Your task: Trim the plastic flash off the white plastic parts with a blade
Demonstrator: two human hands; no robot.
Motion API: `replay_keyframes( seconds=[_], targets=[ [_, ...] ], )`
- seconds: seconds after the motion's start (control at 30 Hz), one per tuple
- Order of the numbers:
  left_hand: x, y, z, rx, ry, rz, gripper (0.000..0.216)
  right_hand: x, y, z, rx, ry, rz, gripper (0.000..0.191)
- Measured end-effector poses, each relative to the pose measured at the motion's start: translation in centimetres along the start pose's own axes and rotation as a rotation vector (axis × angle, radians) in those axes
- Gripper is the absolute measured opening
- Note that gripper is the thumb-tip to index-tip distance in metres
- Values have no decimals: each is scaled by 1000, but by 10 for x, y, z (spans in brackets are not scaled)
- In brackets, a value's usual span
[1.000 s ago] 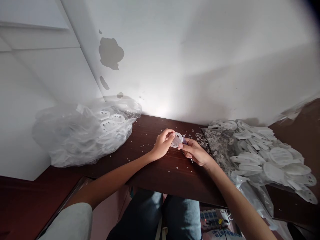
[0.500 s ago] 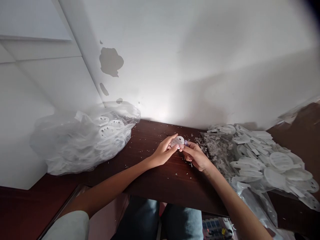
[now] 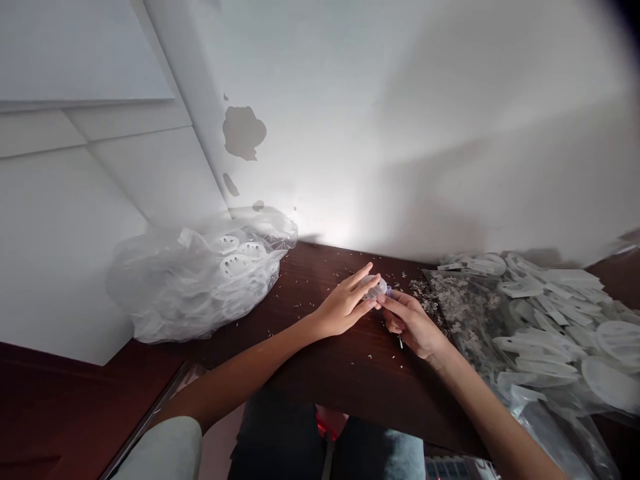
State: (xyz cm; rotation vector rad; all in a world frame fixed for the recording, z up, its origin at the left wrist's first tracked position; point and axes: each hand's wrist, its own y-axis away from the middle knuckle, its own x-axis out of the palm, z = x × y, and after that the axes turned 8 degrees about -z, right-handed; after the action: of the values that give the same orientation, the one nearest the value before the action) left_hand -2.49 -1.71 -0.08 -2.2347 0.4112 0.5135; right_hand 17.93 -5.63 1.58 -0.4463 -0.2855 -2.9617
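Observation:
My left hand (image 3: pixel 350 305) rests low over the dark wooden table (image 3: pixel 320 360), its fingers closed round a small round white plastic disc (image 3: pixel 377 287). Facing it, my right hand (image 3: pixel 411 320) pinches a thin tool with a purple part at the disc's edge; a slim metal end pokes out under the palm. The two hands meet at the disc near the middle of the table.
A clear plastic bag (image 3: pixel 195 280) full of white discs lies at the left against the wall. A loose heap of white plastic discs and strips (image 3: pixel 550 320) lies on plastic sheeting at the right. Small white shavings (image 3: pixel 450 300) litter the table. My knees show below the front edge.
The disc has been tipped down from upright to nearly flat near the table. My left fingers have stretched over it. The camera view has shifted left, so everything sits further right.

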Motion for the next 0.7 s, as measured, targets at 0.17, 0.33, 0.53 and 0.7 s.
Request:
replay_keyframes(
  seconds=[0.17, 0.33, 0.53, 0.7],
  targets=[
    [5, -1, 2, 99, 9, -206, 89, 4, -1, 0, -22, -51, -14, 34],
    [9, -1, 7, 129, 66, -245, 81, 5, 0, 5, -53, -67, -7, 29],
    [3, -4, 10, 167, -18, -312, 78, 8, 1, 4, -54, -92, -6, 30],
    [-7, -9, -2, -37, -5, -259, 28, 9, 1, 4, -66, -50, -19, 31]
  ],
)
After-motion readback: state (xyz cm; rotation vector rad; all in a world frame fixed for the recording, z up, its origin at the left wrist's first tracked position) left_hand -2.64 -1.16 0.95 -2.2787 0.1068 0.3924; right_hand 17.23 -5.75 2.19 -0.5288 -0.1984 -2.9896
